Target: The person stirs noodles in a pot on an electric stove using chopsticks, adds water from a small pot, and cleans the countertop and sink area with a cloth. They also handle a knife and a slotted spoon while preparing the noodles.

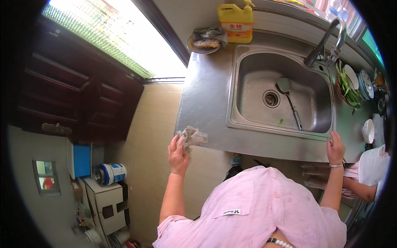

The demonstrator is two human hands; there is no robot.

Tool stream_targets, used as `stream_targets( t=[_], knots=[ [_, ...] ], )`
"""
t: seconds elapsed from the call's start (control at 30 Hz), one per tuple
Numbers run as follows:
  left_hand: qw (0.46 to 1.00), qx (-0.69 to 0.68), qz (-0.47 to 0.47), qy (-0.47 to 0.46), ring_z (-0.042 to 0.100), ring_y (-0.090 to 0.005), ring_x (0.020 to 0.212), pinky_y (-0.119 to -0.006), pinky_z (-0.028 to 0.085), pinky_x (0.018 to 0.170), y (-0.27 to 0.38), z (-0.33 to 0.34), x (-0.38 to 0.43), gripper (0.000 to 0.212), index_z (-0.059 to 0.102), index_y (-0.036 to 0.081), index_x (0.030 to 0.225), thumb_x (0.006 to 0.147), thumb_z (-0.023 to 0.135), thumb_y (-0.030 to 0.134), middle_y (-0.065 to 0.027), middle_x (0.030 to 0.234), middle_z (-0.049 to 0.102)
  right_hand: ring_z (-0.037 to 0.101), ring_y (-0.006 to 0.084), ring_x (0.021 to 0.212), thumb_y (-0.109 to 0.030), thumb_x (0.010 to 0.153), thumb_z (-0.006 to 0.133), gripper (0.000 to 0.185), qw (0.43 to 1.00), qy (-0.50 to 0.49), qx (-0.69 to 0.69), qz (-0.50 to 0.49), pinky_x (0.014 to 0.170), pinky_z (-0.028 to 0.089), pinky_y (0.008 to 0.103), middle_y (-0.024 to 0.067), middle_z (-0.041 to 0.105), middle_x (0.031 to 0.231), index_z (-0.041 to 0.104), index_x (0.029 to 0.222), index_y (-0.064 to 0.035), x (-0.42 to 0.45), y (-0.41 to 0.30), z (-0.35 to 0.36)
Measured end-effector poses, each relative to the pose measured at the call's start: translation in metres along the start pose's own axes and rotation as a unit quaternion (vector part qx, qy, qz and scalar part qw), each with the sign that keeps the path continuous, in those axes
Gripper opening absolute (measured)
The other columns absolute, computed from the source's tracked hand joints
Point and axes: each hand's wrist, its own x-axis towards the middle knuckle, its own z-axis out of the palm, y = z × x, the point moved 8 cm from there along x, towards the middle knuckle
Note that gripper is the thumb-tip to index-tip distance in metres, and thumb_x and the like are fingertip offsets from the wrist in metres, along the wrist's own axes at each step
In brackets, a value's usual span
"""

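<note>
My left hand (180,156) grips a crumpled grey cloth (193,136) at the front left corner of the stainless steel counter (204,93). Part of the cloth is blurred. On the counter's front edge, right of the sink, rests my right hand (336,148), with nothing seen in it. Between and beyond my hands is the stainless steel sink (254,77). A spatula (291,102) with a metal handle lies in its basin, right of the drain (271,99). A scrap of green leaf (280,121) lies near the basin's front wall.
A yellow detergent jug (235,24) and a bowl (198,49) holding a scrubber and grey cloth stand at the back left. The faucet (325,40) arches over the back right. Leafy greens (347,86) and a white bowl (368,130) sit rightward. Another person's arm (359,187) shows at right.
</note>
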Motion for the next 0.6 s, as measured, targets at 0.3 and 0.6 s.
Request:
stream_targets(
  t=[0.3,0.6],
  knots=[
    [0.972,0.062,0.160,-0.159,0.021,-0.0423,0.122,-0.053,0.017,0.100,0.103,0.123,0.142,0.047,0.047,0.027,0.121,0.075,0.053,0.031,-0.0140,0.133,0.029,0.056,0.0322,0.082,-0.004,0.073,0.056,0.032,0.996,-0.020,-0.060,0.063,0.066,0.047,0.0374,0.0128,0.054,0.104,0.052,0.104,-0.0049,-0.025,0.020,-0.006],
    [0.983,0.063,0.113,-0.127,0.021,-0.0396,0.124,-0.050,0.018,0.101,0.138,0.223,0.337,0.048,0.047,0.021,0.119,0.072,0.055,0.021,-0.0120,0.135,0.024,0.056,0.0350,0.082,-0.004,0.073,0.055,0.030,0.988,-0.022,-0.117,0.101,0.067,0.046,0.0390,0.0151,0.053,0.103,0.051,0.103,-0.0032,-0.072,0.007,-0.025]
  ],
)
